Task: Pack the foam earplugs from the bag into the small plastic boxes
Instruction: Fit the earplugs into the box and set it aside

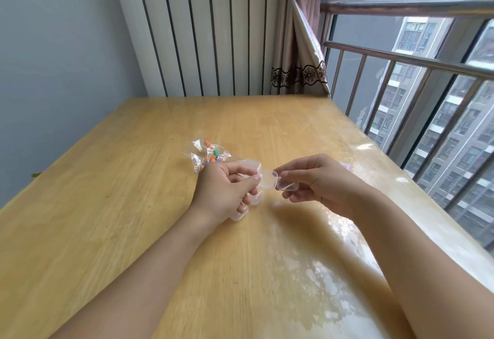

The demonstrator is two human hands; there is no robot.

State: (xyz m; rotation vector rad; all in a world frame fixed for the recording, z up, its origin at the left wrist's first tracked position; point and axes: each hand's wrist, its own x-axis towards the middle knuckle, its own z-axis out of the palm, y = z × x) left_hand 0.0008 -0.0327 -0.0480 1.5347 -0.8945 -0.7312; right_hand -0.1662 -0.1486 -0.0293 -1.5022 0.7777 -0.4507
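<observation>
Wood counter (133,205) by a barred window (401,98). My left hand (222,191) and right hand (320,178) pinch one clear box (278,182); more boxes lie half-hidden beneath. Earplug bag (208,155) lies just behind.

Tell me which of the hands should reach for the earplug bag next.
Left, probably. The left hand sits right beside the earplug bag, which lies just beyond its knuckles. The right hand is farther off, pinching the clear box. The left hand also grips that box, so it must let go first.
</observation>
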